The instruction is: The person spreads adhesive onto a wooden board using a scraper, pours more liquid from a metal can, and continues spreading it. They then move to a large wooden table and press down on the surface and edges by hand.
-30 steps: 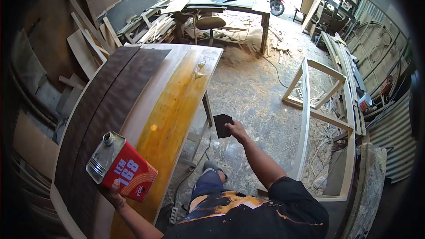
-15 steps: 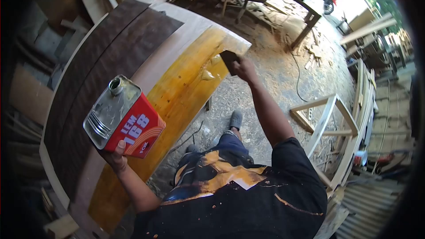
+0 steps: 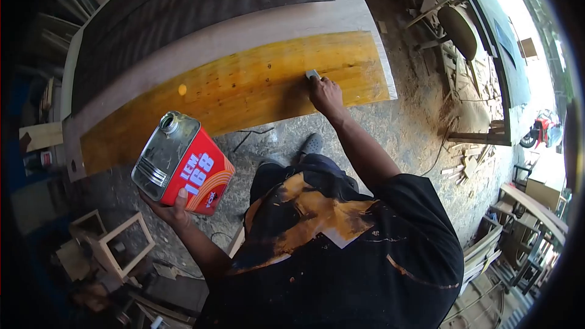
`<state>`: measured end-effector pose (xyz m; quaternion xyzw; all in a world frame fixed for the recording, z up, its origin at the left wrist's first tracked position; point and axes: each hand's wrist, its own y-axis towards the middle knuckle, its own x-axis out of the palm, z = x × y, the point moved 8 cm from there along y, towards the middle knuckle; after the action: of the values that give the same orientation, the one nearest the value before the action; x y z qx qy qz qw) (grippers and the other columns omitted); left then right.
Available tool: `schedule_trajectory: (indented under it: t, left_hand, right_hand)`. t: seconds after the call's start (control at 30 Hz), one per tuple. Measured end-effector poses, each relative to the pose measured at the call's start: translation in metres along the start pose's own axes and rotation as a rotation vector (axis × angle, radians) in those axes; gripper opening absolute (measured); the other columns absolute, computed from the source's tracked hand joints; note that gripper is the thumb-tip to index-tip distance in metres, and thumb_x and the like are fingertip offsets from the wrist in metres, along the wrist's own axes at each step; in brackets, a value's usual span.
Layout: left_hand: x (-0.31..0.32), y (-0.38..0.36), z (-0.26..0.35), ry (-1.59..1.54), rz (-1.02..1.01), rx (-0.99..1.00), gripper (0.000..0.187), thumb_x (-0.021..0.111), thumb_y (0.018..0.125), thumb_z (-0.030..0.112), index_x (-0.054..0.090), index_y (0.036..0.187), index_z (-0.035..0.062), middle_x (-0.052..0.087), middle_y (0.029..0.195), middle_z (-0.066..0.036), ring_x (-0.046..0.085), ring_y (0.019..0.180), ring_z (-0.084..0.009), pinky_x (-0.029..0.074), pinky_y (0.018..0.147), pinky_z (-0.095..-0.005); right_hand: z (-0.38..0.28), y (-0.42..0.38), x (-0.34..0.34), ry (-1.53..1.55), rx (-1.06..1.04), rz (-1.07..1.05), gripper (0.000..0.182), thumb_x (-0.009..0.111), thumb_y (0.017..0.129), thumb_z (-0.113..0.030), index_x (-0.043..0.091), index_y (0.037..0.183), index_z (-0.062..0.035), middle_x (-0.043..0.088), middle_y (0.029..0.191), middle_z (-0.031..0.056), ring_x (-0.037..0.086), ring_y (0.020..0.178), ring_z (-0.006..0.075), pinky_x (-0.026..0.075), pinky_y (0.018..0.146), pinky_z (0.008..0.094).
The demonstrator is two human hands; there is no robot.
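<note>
My left hand grips a red and silver glue can from below, with "LEM 168" printed on its side. The can is tilted and its round spout is uncapped. My right hand holds a small flat spreader against a glossy yellow-amber wooden panel. Much of the spreader is hidden by the fingers. One pale yellow spot stands out on the panel's left half. Beneath the panel lies a wide pale board.
A dark brown sheet lies on the board's far side. Wood scraps and a stool are at the right, beside a long table. A small wooden frame stands lower left. Sawdust covers part of the concrete floor.
My view has turned to the right. My right hand has moved from the panel's end inward along it, and the wet glue puddle there no longer shows. The left hand still holds the can.
</note>
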<state>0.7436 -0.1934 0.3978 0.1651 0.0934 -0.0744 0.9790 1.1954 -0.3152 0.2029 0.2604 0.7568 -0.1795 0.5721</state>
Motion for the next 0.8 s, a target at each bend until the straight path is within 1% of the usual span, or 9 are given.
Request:
schedule_trajectory:
  t: [0.13, 0.27, 0.43, 0.53, 0.57, 0.6, 0.67, 0.7, 0.8]
  left_hand:
    - [-0.020, -0.037, -0.007, 0.048, 0.025, -0.021, 0.099, 0.073, 0.060, 0.030, 0.025, 0.140, -0.0018, 0.039, 0.132, -0.021, 0.044, 0.120, -0.0332, 0.039, 0.101, -0.0454]
    - [-0.024, -0.082, -0.011, -0.007, 0.119, -0.113, 0.104, 0.076, 0.058, 0.030, 0.023, 0.141, -0.0021, 0.038, 0.135, -0.021, 0.041, 0.124, -0.0337, 0.036, 0.103, -0.0464]
    - [-0.009, -0.125, 0.012, 0.158, 0.183, -0.149, 0.106, 0.079, 0.058, 0.026, 0.021, 0.142, -0.0023, 0.037, 0.134, -0.020, 0.039, 0.126, -0.0324, 0.035, 0.105, -0.0459]
    - [0.005, -0.152, 0.022, 0.193, 0.241, -0.193, 0.106, 0.080, 0.059, 0.024, 0.021, 0.143, -0.0015, 0.036, 0.136, -0.021, 0.039, 0.127, -0.0326, 0.035, 0.106, -0.0460]
    - [0.010, -0.163, 0.021, 0.211, 0.286, -0.202, 0.107, 0.081, 0.058, 0.025, 0.020, 0.143, -0.0003, 0.036, 0.137, -0.021, 0.038, 0.127, -0.0335, 0.034, 0.106, -0.0470]
    - [0.019, -0.173, 0.021, 0.223, 0.332, -0.208, 0.108, 0.081, 0.058, 0.026, 0.020, 0.143, 0.0010, 0.035, 0.137, -0.020, 0.038, 0.128, -0.0344, 0.032, 0.107, -0.0480]
    - [0.046, -0.190, 0.031, 0.171, 0.400, -0.240, 0.106, 0.081, 0.059, 0.023, 0.021, 0.143, 0.0004, 0.036, 0.137, -0.020, 0.038, 0.128, -0.0337, 0.033, 0.106, -0.0475]
    - [0.053, -0.198, 0.030, 0.173, 0.425, -0.250, 0.106, 0.081, 0.059, 0.022, 0.021, 0.143, 0.0002, 0.036, 0.137, -0.020, 0.038, 0.127, -0.0335, 0.033, 0.106, -0.0472]
    - [0.079, -0.221, 0.033, 0.191, 0.491, -0.268, 0.108, 0.083, 0.057, 0.022, 0.022, 0.143, -0.0004, 0.037, 0.136, -0.019, 0.039, 0.127, -0.0326, 0.033, 0.105, -0.0461]
  right_hand:
    - [-0.003, 0.027, -0.042, 0.009, -0.020, -0.242, 0.030, 0.050, 0.084, -0.015, 0.065, 0.110, -0.0173, 0.066, 0.087, 0.0212, 0.065, 0.078, 0.0383, 0.052, 0.068, 0.0479]
    - [-0.017, 0.071, -0.044, -0.006, -0.413, -0.154, 0.030, 0.050, 0.086, -0.012, 0.069, 0.107, -0.0217, 0.069, 0.093, 0.0123, 0.066, 0.082, 0.0336, 0.053, 0.070, 0.0432]
    - [-0.074, 0.080, 0.005, 0.150, -0.979, -0.243, 0.027, 0.052, 0.085, -0.008, 0.072, 0.100, -0.0180, 0.070, 0.093, 0.0107, 0.064, 0.086, 0.0324, 0.053, 0.077, 0.0397]
    - [-0.079, 0.071, 0.005, 0.180, -0.909, -0.589, 0.036, 0.046, 0.085, -0.007, 0.073, 0.100, -0.0248, 0.069, 0.100, 0.0099, 0.063, 0.094, 0.0315, 0.050, 0.089, 0.0386]
    - [-0.087, 0.052, -0.019, 0.128, -0.923, -0.598, 0.037, 0.044, 0.084, -0.005, 0.074, 0.097, -0.0218, 0.068, 0.101, 0.0128, 0.062, 0.096, 0.0326, 0.051, 0.089, 0.0377]
    - [-0.060, 0.056, 0.028, -0.015, -1.021, -0.556, 0.037, 0.044, 0.082, -0.004, 0.074, 0.096, -0.0190, 0.067, 0.103, 0.0141, 0.062, 0.096, 0.0321, 0.051, 0.087, 0.0380]
    - [-0.045, 0.040, 0.041, 0.304, -1.074, -0.729, 0.035, 0.046, 0.079, -0.004, 0.074, 0.096, -0.0170, 0.067, 0.103, 0.0156, 0.062, 0.097, 0.0330, 0.051, 0.086, 0.0389]
    - [-0.050, 0.027, 0.016, 0.316, -1.251, -0.601, 0.034, 0.051, 0.073, 0.001, 0.072, 0.095, -0.0145, 0.068, 0.099, 0.0127, 0.063, 0.093, 0.0304, 0.051, 0.082, 0.0375]
    - [-0.027, 0.034, 0.017, 0.163, -1.113, -0.868, 0.026, 0.051, 0.082, -0.010, 0.072, 0.095, -0.0133, 0.066, 0.102, 0.0162, 0.061, 0.098, 0.0353, 0.050, 0.086, 0.0419]
